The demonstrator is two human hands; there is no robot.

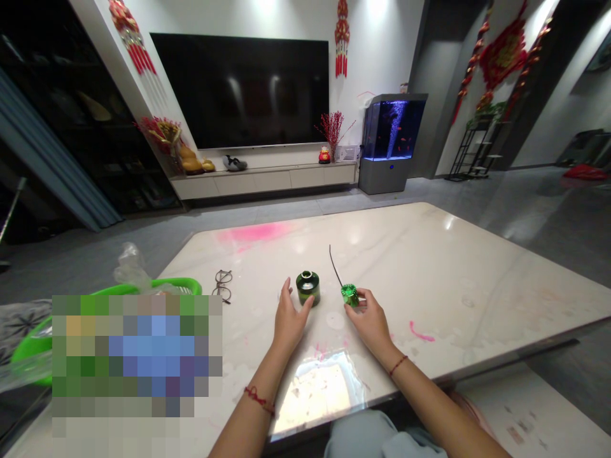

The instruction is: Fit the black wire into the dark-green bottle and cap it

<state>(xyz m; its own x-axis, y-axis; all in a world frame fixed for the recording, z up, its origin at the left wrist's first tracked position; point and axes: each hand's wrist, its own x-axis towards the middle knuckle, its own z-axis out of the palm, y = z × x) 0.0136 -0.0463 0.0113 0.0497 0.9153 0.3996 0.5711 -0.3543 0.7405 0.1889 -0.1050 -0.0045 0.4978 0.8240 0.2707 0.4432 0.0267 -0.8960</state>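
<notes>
Pale blue-grey cloth [375,437] over the person's lap was nearest the camera, just below the edge of the bench [458,267]. At far left stood a green basket [187,284], its contents largely hidden by a pixelated block. Eyeglasses [223,294] lay to its right, perhaps placed there to be out of the hands' way. Beyond them, the left hand [290,318] had its fingers spread, unclenched, around an upright, uncapped dark green bottle [307,292], probably to steady it; whether the thumb touched it, I could not tell. Right of the bottle, a shiny green cap [350,293] with a thin black stem [335,266] was grasped in the fingers of the right hand [371,315], the stem pointing away, seemingly so nothing brushed it. Farther right, a pink streak [422,333] marked the bench.
</notes>
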